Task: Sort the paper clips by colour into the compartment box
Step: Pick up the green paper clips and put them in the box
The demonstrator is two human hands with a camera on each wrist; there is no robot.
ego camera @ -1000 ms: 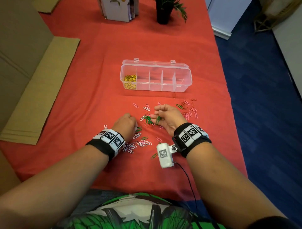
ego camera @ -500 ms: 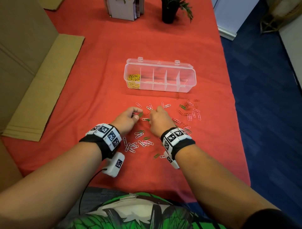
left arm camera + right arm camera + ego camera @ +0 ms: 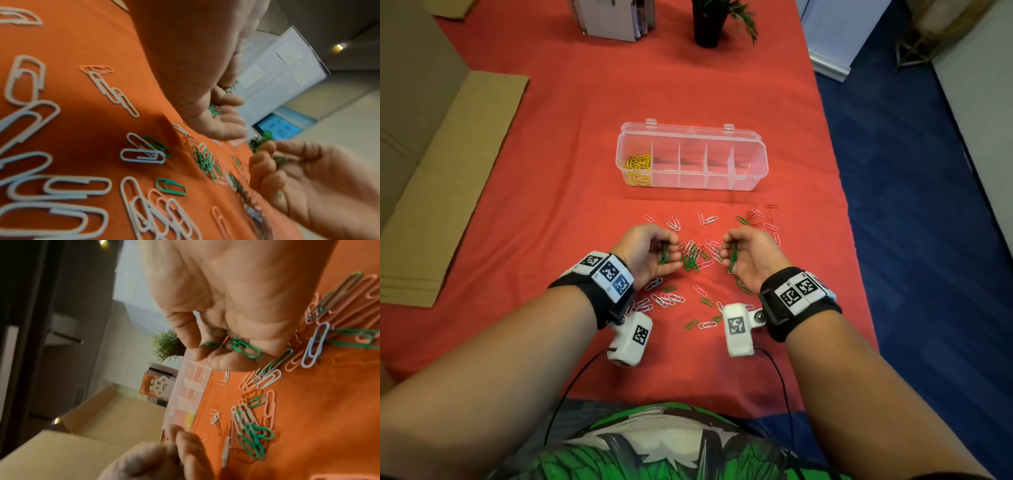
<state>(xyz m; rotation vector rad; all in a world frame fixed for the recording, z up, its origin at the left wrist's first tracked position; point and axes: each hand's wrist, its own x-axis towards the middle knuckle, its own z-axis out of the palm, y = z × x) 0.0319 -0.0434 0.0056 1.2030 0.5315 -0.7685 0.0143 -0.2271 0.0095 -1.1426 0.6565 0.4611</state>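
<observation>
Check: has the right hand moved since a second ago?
Yes. The right hand has drawn back toward the person, farther from the compartment box, holding green clips.

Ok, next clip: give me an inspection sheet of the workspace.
Surface: red tablecloth.
Job's things: open compartment box, yellow clips in its leftmost compartment; green, white and pink loose clips scattered before it.
Clutter: flat cardboard, potted plant, books.
Hands: left hand and right hand each hold green clips.
Cables: black wrist-camera leads.
Surroundings: blue carpet.
</observation>
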